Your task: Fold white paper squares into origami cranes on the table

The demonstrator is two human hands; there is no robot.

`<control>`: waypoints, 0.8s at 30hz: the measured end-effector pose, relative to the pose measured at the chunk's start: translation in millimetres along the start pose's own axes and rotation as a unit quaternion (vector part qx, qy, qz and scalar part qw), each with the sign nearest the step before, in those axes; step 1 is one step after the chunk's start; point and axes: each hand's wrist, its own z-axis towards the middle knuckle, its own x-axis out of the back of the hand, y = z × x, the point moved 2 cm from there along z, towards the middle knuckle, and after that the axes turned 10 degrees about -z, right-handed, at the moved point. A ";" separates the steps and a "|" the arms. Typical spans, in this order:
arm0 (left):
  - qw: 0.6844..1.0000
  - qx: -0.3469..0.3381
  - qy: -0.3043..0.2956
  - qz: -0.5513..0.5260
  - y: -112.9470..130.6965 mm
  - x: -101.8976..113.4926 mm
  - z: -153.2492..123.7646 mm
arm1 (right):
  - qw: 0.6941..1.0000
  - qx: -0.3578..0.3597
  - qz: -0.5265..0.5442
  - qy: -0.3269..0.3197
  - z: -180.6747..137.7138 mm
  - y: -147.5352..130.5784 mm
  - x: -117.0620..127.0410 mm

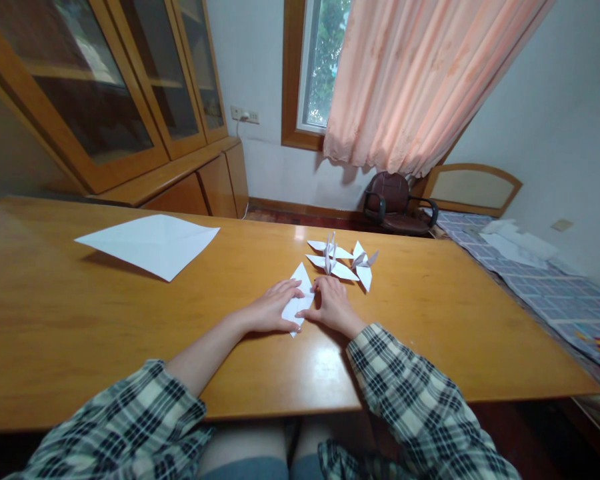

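Observation:
A small white folded paper (299,305), diamond-shaped with pointed ends, lies on the table between my hands. My left hand (273,308) holds its left side, fingers on the upper part and thumb near the lower tip. On the right side, my right hand (331,307) grips the edge with thumb and fingertips, the fingers curled. Just beyond my right hand are several white origami cranes: one in front (331,267), another close behind it (337,251), and one turned sideways on the right (363,265). My fingers cover parts of the paper's edges.
A large white paper sheet (155,247) lies at the left on the wooden table (130,347), its edges slightly raised. The near table edge runs just above my lap. Beyond the table are a glass-door cabinet (145,87), a brown armchair (393,200) and a bed (530,280).

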 end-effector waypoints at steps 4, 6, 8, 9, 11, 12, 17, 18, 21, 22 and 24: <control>1.000 -0.014 0.003 0.005 -3.4 -0.8 1.3 | 0.999 -0.022 -0.021 0.009 1.0 5.0 0.5; 1.000 -0.013 0.002 0.005 -4.4 -1.0 1.4 | 0.999 -0.031 -0.020 0.007 1.5 6.3 0.9; 1.000 -0.011 0.003 0.003 -5.0 -1.3 1.2 | 0.999 -0.038 -0.019 0.005 1.9 6.8 1.5; 1.000 -0.012 0.004 0.001 -5.1 -1.3 1.0 | 0.999 -0.041 -0.020 0.006 2.1 6.9 1.9; 1.000 -0.016 0.008 -0.001 -4.8 -1.3 0.6 | 0.999 -0.045 -0.022 0.008 2.5 7.0 2.9; 1.000 -0.016 0.009 -0.001 -4.4 -1.2 0.5 | 0.999 -0.046 -0.022 0.009 2.7 7.0 3.3; 1.000 -0.004 0.003 -0.002 -1.3 -0.1 -0.1 | 0.998 -0.050 -0.029 0.008 3.7 6.9 3.9; 1.000 -0.002 0.002 -0.002 -0.6 0.1 -0.1 | 0.998 -0.052 -0.033 0.008 3.9 6.8 3.5; 1.000 0.000 0.000 0.002 0.4 0.2 0.2 | 0.997 -0.056 -0.045 0.012 4.1 6.6 1.3; 1.000 0.001 -0.002 0.004 0.5 0.1 0.2 | 0.997 -0.057 -0.048 0.014 4.2 6.6 0.4; 1.000 0.003 -0.004 0.007 0.6 -0.1 0.4 | 0.997 -0.059 -0.049 0.019 4.2 6.3 -1.2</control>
